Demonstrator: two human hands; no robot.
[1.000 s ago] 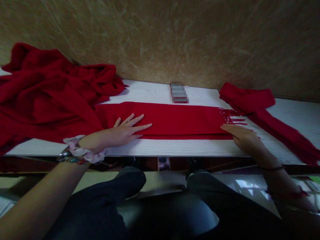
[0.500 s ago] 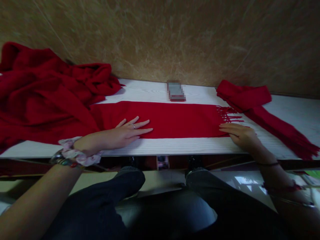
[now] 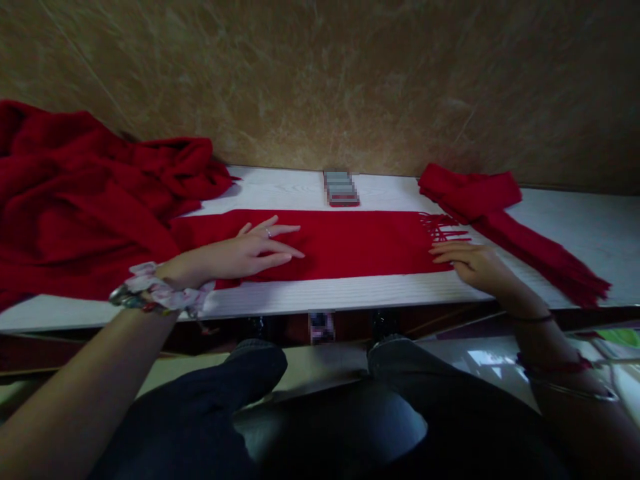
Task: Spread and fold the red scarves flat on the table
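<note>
A long red scarf (image 3: 350,243) lies flat along the white table (image 3: 350,293), its fringe (image 3: 443,227) at the right end. My left hand (image 3: 250,250) rests flat on the scarf's left half, fingers stretched out, a ring on one finger. My right hand (image 3: 467,260) lies at the scarf's near right corner beside the fringe, its fingers together and pointing left. Whether it grips the cloth edge is not visible.
A heap of red cloth (image 3: 85,200) covers the table's left end. Another folded red scarf (image 3: 500,213) lies at the right, running toward the front edge. A small blurred flat object (image 3: 341,188) sits by the brown wall. My knees are under the table edge.
Both hands have slid a little away from me across the scarf. The near folded layer of the scarf seen a second ago no longer shows; its front edge is flat.
</note>
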